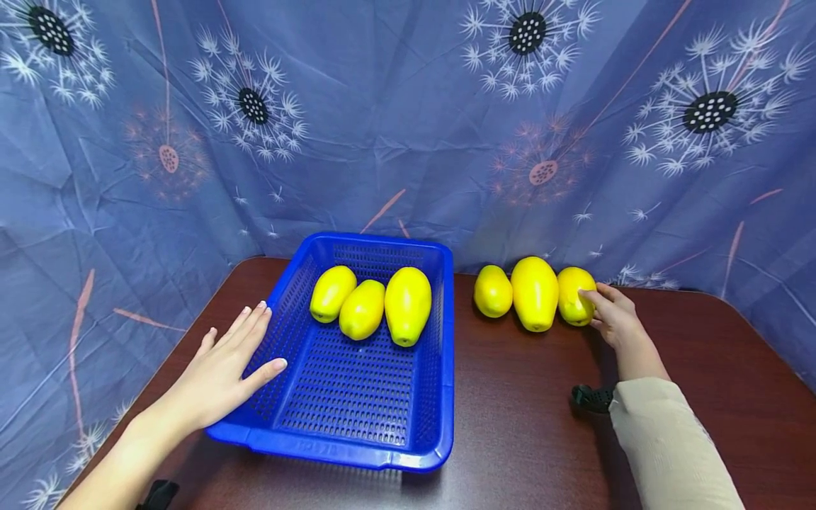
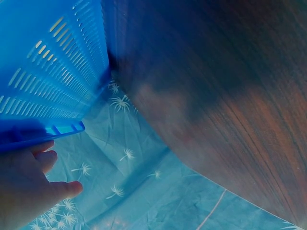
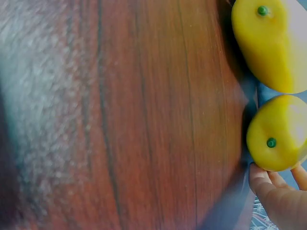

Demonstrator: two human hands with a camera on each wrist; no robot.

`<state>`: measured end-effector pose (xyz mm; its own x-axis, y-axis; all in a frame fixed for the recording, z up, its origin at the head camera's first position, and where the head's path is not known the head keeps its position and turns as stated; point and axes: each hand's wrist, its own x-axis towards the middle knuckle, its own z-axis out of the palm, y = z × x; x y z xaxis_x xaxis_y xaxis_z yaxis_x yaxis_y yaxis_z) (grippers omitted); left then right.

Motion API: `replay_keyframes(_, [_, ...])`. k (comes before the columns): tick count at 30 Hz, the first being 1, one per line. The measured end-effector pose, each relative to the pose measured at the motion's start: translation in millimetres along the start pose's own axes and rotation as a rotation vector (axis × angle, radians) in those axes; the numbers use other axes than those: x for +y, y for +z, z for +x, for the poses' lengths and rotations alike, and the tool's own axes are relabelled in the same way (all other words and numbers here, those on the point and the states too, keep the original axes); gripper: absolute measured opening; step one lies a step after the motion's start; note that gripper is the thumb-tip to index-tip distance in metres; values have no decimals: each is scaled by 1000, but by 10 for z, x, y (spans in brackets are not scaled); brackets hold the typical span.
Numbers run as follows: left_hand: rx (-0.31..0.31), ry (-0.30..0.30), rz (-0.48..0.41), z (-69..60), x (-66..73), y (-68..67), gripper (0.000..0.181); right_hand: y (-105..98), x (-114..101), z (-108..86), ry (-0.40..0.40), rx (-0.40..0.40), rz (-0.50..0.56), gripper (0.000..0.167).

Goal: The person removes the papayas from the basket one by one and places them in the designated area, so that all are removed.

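My left hand (image 1: 219,372) lies over the left rim of a blue basket (image 1: 357,457), fingers spread and thumb reaching over the inside; in the left wrist view the hand (image 2: 29,187) is beside the basket's rim (image 2: 43,134). Inside the basket are three yellow fruits: left (image 1: 333,294), middle (image 1: 363,309) and right (image 1: 407,304). My right hand (image 1: 621,322) touches the right side of the rightmost fruit (image 1: 571,301) in a row on the table. The right wrist view shows fingertips of this hand (image 3: 280,196) against that fruit (image 3: 278,132), its green stem end showing.
Left of the touched fruit stand a larger yellow fruit (image 1: 535,294) and a smaller one (image 1: 493,291), side by side. The dark brown table (image 1: 510,411) carries the basket and the row. A blue cloth with dandelion prints (image 1: 382,113) hangs behind and at the sides.
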<state>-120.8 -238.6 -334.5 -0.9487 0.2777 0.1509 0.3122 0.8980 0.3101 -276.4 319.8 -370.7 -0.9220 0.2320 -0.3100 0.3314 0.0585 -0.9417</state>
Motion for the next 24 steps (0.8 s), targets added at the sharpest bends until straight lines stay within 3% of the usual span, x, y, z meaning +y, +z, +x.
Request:
replay_keyframes(7, [-2, 1, -3, -4, -5, 11, 77, 26, 13, 63, -15, 21, -18, 79])
replay_keyframes(24, [-9, -6, -9, 4, -6, 1, 78, -9, -44, 1, -29, 81, -48, 76])
